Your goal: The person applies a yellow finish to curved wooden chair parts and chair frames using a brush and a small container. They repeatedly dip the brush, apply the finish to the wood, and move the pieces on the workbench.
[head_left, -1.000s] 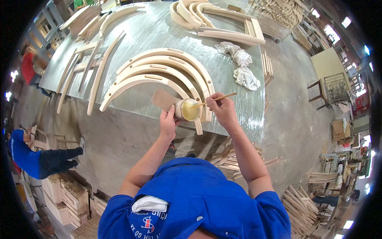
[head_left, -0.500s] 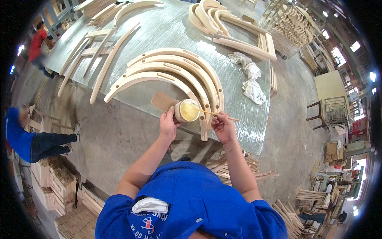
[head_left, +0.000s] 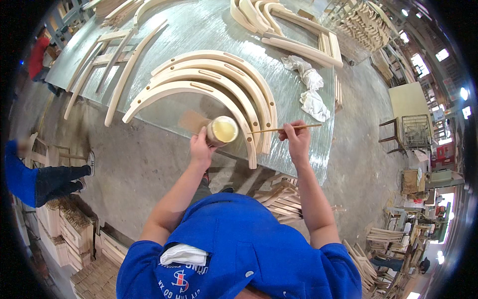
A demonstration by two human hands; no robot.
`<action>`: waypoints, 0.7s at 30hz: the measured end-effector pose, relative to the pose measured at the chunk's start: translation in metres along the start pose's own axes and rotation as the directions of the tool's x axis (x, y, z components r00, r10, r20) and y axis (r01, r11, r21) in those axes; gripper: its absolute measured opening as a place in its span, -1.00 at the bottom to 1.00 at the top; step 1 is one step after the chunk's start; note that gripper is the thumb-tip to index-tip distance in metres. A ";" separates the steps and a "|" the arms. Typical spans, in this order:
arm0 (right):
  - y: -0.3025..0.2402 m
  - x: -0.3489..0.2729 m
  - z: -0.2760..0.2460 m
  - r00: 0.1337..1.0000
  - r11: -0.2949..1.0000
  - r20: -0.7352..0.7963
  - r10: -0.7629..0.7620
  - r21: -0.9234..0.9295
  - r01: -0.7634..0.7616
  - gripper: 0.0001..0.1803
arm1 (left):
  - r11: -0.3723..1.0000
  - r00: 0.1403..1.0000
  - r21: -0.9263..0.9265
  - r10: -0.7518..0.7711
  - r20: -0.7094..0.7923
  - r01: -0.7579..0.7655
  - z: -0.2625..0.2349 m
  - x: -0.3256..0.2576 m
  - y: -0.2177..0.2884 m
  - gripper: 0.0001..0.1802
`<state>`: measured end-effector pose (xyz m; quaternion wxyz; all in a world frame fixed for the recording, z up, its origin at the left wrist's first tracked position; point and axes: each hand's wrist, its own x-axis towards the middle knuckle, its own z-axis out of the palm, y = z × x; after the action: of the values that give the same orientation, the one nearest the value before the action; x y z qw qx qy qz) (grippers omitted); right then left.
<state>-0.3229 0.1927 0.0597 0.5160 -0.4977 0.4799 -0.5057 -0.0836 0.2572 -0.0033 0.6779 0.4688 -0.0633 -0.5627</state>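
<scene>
My left hand [head_left: 201, 149] is wrapped round a small cup [head_left: 223, 130] of pale yellow, glue-like paste, held tilted at the table's near edge. A thin wooden stick [head_left: 311, 126] is pinched in my right hand [head_left: 298, 139]. It points left, its tip at the nearest curved wooden piece [head_left: 226, 102], close to a round hole near that piece's right end; whether it touches cannot be told. Several such curved pieces lie nested on the table, with slots along their tops and round holes towards their ends. Beside the cup is a flat brown piece [head_left: 191, 121], partly hidden.
The table [head_left: 291, 149] has a shiny, film-like top. A slatted wooden frame [head_left: 122, 74] lies at the left, crumpled white cloths [head_left: 313, 104] at the right, and more bent wood parts [head_left: 298, 45] at the back. People stand off to the left; stacked wood parts [head_left: 64, 224] are lower left.
My right hand has moved right and up, taking the stick from inside the cup to the nearest curved piece. The cup has shifted left, away from that piece's end.
</scene>
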 end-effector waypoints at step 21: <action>-0.021 0.011 0.046 0.788 0.549 0.600 -0.141 -0.615 0.566 -0.82 | 0.999 0.991 0.020 0.028 -0.134 -0.026 -0.069 -0.010 0.003 -0.64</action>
<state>-0.2776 0.1835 0.0831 0.2370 -0.8666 0.3876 -0.2062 -0.0429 0.3039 -0.0352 0.6840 0.5109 -0.0287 -0.5200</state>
